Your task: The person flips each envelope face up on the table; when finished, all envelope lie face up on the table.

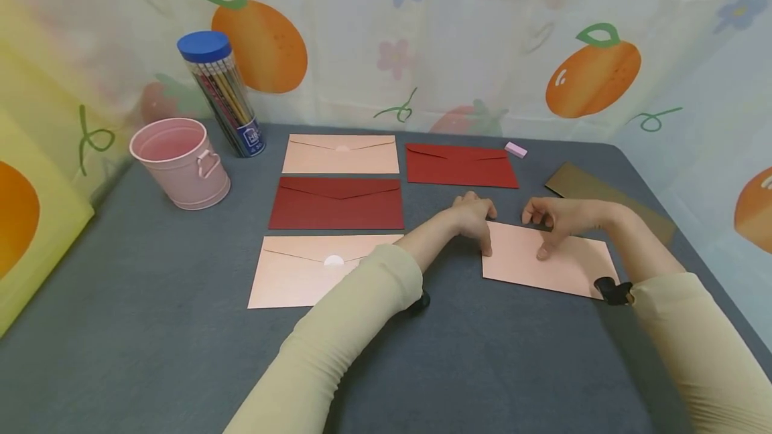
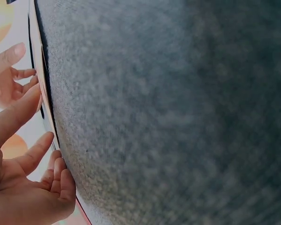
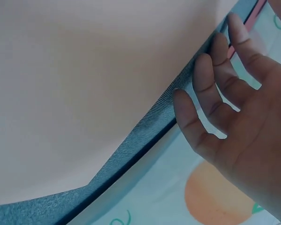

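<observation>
A pale pink envelope [image 1: 567,270] lies flap side down at the right, slightly turned, its face plain. My left hand [image 1: 473,216] is at its upper left corner, thumb by the left edge and the other fingers beyond it. In the left wrist view that hand [image 2: 32,180] has relaxed, spread fingers beside the thin envelope edge [image 2: 46,101]. My right hand [image 1: 563,216] hovers over the far edge, thumb above the paper. The right wrist view shows its fingers [image 3: 206,79] loosely bent and apart, just past the edge of the envelope [image 3: 84,84].
Left of my hands lie a pink envelope [image 1: 342,153], a dark red one [image 1: 334,209] and a pink one with a white seal [image 1: 301,280]. Behind are a red envelope [image 1: 461,167], an eraser [image 1: 515,149], a brown envelope [image 1: 603,193], a pink bucket [image 1: 181,173] and a pencil tube [image 1: 223,96].
</observation>
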Demonstrator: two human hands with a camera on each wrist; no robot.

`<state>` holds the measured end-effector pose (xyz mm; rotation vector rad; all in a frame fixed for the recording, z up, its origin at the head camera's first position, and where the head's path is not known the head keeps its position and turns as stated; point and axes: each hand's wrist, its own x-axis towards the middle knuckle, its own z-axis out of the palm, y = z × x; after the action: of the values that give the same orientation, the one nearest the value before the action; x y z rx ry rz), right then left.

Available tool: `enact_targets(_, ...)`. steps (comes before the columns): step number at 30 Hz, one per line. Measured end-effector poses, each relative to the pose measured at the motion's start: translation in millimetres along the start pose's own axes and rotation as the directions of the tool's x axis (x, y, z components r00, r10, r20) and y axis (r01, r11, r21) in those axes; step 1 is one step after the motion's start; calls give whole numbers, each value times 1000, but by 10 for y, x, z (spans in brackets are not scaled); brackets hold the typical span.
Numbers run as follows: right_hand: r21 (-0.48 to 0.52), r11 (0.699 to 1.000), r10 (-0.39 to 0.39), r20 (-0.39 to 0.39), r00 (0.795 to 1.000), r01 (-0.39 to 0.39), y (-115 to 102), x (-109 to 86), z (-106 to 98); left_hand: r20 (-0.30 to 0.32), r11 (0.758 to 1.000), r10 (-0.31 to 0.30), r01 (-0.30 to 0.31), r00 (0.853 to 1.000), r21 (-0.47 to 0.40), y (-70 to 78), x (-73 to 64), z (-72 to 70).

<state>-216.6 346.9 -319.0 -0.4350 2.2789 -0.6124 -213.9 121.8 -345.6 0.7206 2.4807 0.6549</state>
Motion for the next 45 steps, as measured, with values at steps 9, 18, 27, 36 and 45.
enact_targets(9, -166, 985, 27, -64, 998, -38, -98, -6, 122, 17, 999, 4, -5, 1000, 35, 5, -38, 14)
enact_targets(18, -197, 980, 21, -76, 997, -36, -193, 45, 126, -5, 996, 1, -1, 1000, 84, 11, -30, 21)
enact_targets(27, -187, 981, 48, -41, 998, -55, -218, 59, 79, 1, 985, -54, 53, 999, 164, 89, -5, 32)
enact_targets(36, -65, 998, 0, -107, 994, -7, -107, 28, 41, -91, 984, -85, 98, 992, 147, 161, -49, 21)
enact_targets(45, -74, 997, -32, -247, 968, 15, -45, 22, -21, -116, 979, -86, 62, 989, -193, 54, 18, -180)
